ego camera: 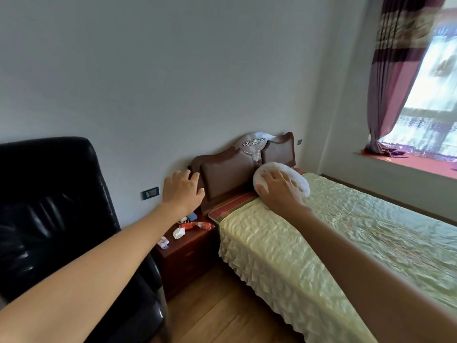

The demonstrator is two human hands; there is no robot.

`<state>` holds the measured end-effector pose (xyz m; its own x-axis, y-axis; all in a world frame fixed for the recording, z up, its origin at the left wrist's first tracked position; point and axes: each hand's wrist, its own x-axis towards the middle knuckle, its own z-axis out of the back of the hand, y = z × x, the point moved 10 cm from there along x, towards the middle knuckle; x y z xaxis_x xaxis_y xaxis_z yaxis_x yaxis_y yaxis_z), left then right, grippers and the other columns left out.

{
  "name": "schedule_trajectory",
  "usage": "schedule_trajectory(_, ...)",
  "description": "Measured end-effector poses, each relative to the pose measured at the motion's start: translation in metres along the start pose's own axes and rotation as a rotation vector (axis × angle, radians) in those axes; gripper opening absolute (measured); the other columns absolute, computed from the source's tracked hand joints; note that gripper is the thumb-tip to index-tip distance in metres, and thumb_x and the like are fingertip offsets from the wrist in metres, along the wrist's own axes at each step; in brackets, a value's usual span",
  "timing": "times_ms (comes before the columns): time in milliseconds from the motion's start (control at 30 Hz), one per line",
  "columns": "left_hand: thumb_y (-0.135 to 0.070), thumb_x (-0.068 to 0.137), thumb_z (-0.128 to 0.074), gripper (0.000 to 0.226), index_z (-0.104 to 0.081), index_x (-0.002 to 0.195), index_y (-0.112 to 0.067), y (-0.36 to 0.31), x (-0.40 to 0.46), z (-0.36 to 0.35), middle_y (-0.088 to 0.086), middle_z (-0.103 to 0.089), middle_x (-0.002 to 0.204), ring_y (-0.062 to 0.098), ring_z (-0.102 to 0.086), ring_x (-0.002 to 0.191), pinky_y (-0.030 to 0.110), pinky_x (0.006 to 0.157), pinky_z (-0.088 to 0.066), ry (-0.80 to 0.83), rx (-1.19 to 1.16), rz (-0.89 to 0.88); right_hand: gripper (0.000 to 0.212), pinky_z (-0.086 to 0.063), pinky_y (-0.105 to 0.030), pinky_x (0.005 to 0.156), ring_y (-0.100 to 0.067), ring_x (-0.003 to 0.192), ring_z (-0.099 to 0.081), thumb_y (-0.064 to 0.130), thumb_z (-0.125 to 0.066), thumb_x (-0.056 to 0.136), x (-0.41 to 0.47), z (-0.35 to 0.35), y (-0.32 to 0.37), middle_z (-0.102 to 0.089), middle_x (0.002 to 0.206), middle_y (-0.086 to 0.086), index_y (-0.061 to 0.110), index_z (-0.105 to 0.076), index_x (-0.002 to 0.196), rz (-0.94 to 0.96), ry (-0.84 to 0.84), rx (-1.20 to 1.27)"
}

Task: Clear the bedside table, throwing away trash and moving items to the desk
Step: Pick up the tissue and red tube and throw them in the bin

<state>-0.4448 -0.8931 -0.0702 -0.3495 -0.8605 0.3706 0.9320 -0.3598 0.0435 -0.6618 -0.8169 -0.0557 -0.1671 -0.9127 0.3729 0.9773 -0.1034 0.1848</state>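
- On the bedside table (190, 246): crumpled tissue (178, 233), red wrapper (199, 225), small packet (163, 242), blue item (192, 216) — all untouched.
- Left hand (183, 191) and right hand (278, 190) outstretched, fingers spread, grasping nothing; probably mid-approach.
- Beyond right hand, white pillow (300, 180) on bed (321, 243).

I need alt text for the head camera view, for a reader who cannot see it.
Two bare arms reach forward, left hand and right hand open and empty, toward a dark wooden bedside table holding a crumpled tissue, a red wrapper and other small items. It stands between a black chair and a bed.
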Motion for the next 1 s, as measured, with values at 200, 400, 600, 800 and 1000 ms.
schedule_trajectory(200, -0.041, 0.093, -0.040, 0.053, -0.037, 0.139, -0.015, 0.016, 0.093, -0.048, 0.010, -0.044, 0.140, 0.031, -0.039, 0.128, 0.043, 0.099, -0.036, 0.022, -0.007, 0.032, 0.047, -0.027, -0.046, 0.107, -0.030, 0.134, -0.031, 0.039, -0.039, 0.095, 0.098, -0.049, -0.012, -0.041, 0.142, -0.010, 0.016, -0.044, 0.136, 0.024, 0.014, 0.006)
schedule_trajectory(400, -0.042, 0.094, -0.039, 0.052, -0.038, 0.138, -0.015, 0.030, 0.181, -0.100, 0.011, -0.045, 0.138, 0.031, -0.039, 0.128, 0.044, 0.100, -0.035, 0.048, 0.010, 0.104, 0.047, -0.032, -0.047, 0.103, -0.029, 0.132, -0.033, 0.040, -0.040, 0.095, 0.208, -0.095, -0.024, -0.042, 0.140, -0.010, 0.015, -0.044, 0.134, 0.112, 0.027, 0.010)
schedule_trajectory(600, -0.040, 0.092, -0.040, 0.046, -0.044, 0.131, -0.015, 0.053, 0.266, -0.135, 0.010, -0.046, 0.136, 0.031, -0.040, 0.126, 0.044, 0.097, -0.035, 0.050, 0.018, 0.223, 0.044, -0.031, -0.046, 0.102, -0.030, 0.133, -0.031, 0.038, -0.041, 0.094, 0.324, -0.135, -0.032, -0.042, 0.140, -0.010, 0.016, -0.046, 0.132, 0.202, 0.059, 0.073)
schedule_trajectory(800, -0.040, 0.094, -0.037, 0.046, -0.042, 0.132, -0.015, 0.078, 0.318, -0.178, 0.009, -0.043, 0.139, 0.031, -0.037, 0.128, 0.044, 0.098, -0.034, 0.102, 0.041, 0.315, 0.045, -0.032, -0.045, 0.102, -0.029, 0.133, -0.031, 0.036, -0.040, 0.095, 0.400, -0.195, -0.018, -0.042, 0.140, -0.010, 0.015, -0.044, 0.135, 0.300, 0.115, 0.113)
schedule_trajectory(1000, -0.039, 0.094, -0.037, 0.051, -0.035, 0.140, -0.017, 0.125, 0.344, -0.232, 0.009, -0.036, 0.146, 0.030, -0.031, 0.133, 0.043, 0.104, -0.031, 0.159, 0.065, 0.400, 0.047, -0.033, -0.045, 0.104, -0.028, 0.135, -0.031, 0.037, -0.038, 0.096, 0.458, -0.271, 0.017, -0.041, 0.142, -0.010, 0.015, -0.042, 0.137, 0.384, 0.193, 0.156)
